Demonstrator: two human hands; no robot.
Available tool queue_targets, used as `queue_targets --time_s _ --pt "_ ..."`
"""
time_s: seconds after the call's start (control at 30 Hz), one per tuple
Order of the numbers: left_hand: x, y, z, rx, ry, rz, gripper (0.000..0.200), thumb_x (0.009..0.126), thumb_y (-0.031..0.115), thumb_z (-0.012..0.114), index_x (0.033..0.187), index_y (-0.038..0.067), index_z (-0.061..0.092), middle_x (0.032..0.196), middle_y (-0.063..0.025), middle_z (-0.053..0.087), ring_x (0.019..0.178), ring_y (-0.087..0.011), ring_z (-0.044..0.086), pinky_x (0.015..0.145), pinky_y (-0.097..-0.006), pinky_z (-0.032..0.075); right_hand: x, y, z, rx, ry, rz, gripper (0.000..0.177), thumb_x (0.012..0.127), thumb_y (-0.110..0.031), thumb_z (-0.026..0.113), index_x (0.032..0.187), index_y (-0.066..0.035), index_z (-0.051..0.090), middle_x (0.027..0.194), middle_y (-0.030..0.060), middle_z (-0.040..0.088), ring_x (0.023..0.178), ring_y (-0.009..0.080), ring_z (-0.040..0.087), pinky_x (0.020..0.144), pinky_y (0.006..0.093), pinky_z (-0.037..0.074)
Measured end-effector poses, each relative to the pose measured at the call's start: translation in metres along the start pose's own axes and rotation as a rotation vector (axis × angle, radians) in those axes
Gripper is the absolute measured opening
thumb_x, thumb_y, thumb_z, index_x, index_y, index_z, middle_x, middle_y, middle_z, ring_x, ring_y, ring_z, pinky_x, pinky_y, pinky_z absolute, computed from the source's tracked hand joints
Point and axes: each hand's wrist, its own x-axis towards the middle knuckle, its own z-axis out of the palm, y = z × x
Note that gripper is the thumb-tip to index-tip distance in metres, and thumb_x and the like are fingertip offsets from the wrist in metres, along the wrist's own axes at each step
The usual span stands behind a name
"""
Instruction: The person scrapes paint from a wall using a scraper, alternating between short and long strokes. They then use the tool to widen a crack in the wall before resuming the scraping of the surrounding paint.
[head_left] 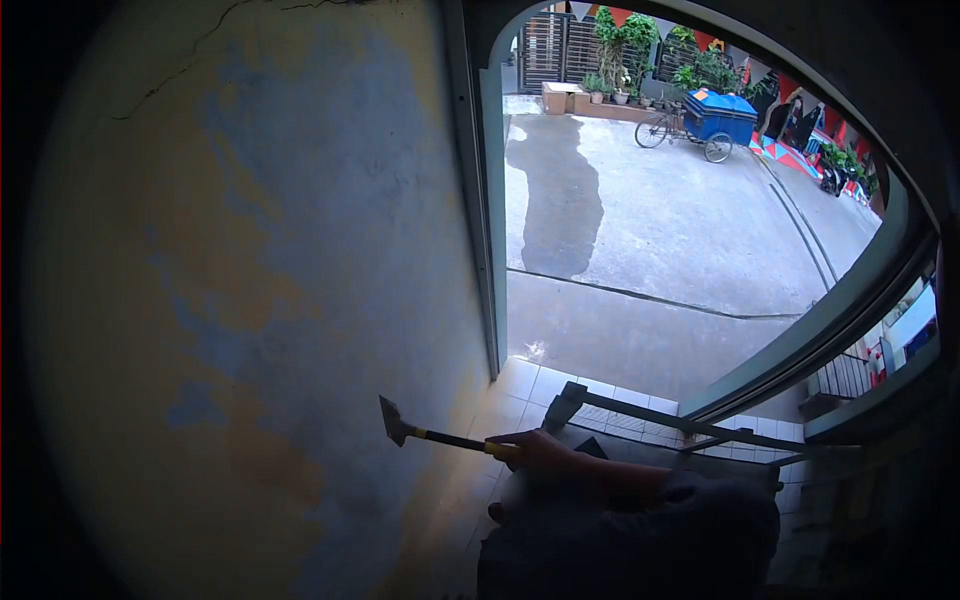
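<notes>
My right hand (540,452) is closed around the yellow-and-black handle of a long scraper (452,438). The scraper points left, its wide flat blade (390,420) in front of the patchy wall (330,250). Whether the blade touches the wall cannot be told. Yellowish and bluish-grey areas mark the wall's surface. My forearm reaches in from the right above dark clothing (630,540). I cannot make out my left hand; a small skin-toned shape low beside the clothing is too dark to identify.
A doorway frame (480,200) borders the wall. Beyond the white floor tiles (520,385) is a paved yard (660,210) with a wet patch, a blue cargo tricycle (720,118) and potted plants. A dark metal frame (640,415) stands just right of my hand.
</notes>
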Motion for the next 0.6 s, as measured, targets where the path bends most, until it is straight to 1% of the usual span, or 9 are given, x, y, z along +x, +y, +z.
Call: queue_targets --time_s 0.07,0.13,0.2,0.23,0.3,0.43,0.5,0.57,0.6 --pt "0.013 -0.017 0.015 0.098 0.054 0.001 0.06 0.09 0.046 0.05 0.134 0.005 0.051 0.126 -0.0217 0.06 0.118 -0.0391 0.055 0.102 -0.0501 0.043 -0.006 -0.004 0.01 0.009 -0.08 0.111 0.041 0.098 -0.04 0.061 0.131 -0.015 0.064 0.098 0.0152 0.074 0.085 0.0247 0.072 0.08 0.0384 0.054" --pt "0.019 -0.018 0.036 0.198 0.098 0.024 0.058 0.089 0.044 0.052 0.133 0.006 0.052 0.124 -0.0205 0.06 0.117 -0.0379 0.056 0.101 -0.0496 0.043 -0.013 0.001 0.02 0.04 -0.14 0.0 0.044 0.098 -0.043 0.06 0.132 -0.016 0.062 0.104 0.0159 0.073 0.089 0.031 0.072 0.084 0.0373 0.053" --pt "0.026 -0.018 0.05 0.299 0.153 0.041 0.056 0.088 0.042 0.054 0.132 0.006 0.052 0.123 -0.0194 0.061 0.116 -0.0367 0.057 0.1 -0.0492 0.044 -0.019 -0.043 0.003 -0.052 -0.256 0.079 0.044 0.097 -0.042 0.06 0.132 -0.016 0.062 0.103 0.0163 0.073 0.092 0.0317 0.071 0.086 0.038 0.053" --pt "0.03 -0.016 0.057 0.344 0.186 0.052 0.056 0.088 0.041 0.055 0.131 0.006 0.053 0.123 -0.0188 0.062 0.116 -0.0361 0.057 0.1 -0.049 0.044 -0.016 -0.039 0.002 -0.055 -0.246 0.087 0.044 0.097 -0.042 0.06 0.132 -0.016 0.062 0.103 0.0163 0.073 0.092 0.0317 0.071 0.086 0.038 0.053" --pt "0.033 -0.019 0.068 0.429 0.259 0.063 0.054 0.087 0.039 0.057 0.13 0.007 0.053 0.122 -0.0177 0.062 0.115 -0.0349 0.058 0.099 -0.0486 0.045 -0.012 -0.024 0.005 -0.07 -0.312 -0.055 0.043 0.096 -0.04 0.061 0.132 -0.017 0.062 0.102 0.0165 0.073 0.093 0.0319 0.071 0.086 0.0399 0.054" --pt "0.036 -0.013 0.08 0.618 0.416 0.091 0.051 0.085 0.034 0.062 0.128 0.008 0.054 0.119 -0.0154 0.064 0.113 -0.0325 0.059 0.096 -0.0477 0.046 -0.006 -0.007 -0.001 -0.018 -0.263 -0.143 0.042 0.096 -0.038 0.062 0.132 -0.017 0.062 0.101 0.0166 0.073 0.09 0.0325 0.071 0.085 0.0413 0.054" --pt "0.037 -0.007 0.086 0.709 0.496 0.108 0.049 0.084 0.032 0.064 0.127 0.009 0.055 0.118 -0.0142 0.064 0.112 -0.0313 0.06 0.095 -0.0473 0.046 0.0 0.002 -0.007 -0.047 -0.256 -0.122 0.043 0.097 -0.036 0.064 0.135 -0.018 0.06 0.101 0.0104 0.074 0.085 0.0263 0.072 0.08 0.0354 0.055" --pt "0.04 0.0 0.092 0.803 0.57 0.131 0.048 0.083 0.029 0.066 0.125 0.01 0.056 0.117 -0.0131 0.065 0.111 -0.0301 0.061 0.094 -0.0468 0.046 0.005 0.005 -0.018 -0.031 -0.216 -0.151 0.043 0.097 -0.036 0.064 0.136 -0.019 0.06 0.102 0.0105 0.074 0.084 0.0263 0.072 0.079 0.0359 0.055" --pt "0.04 0.002 0.095 0.85 0.606 0.14 0.048 0.082 0.028 0.067 0.125 0.01 0.056 0.116 -0.0125 0.065 0.11 -0.0295 0.061 0.094 -0.0466 0.047 0.005 -0.007 -0.03 -0.016 -0.186 -0.184 0.043 0.097 -0.036 0.063 0.136 -0.02 0.059 0.102 0.0106 0.074 0.083 0.0263 0.072 0.079 0.0364 0.055"
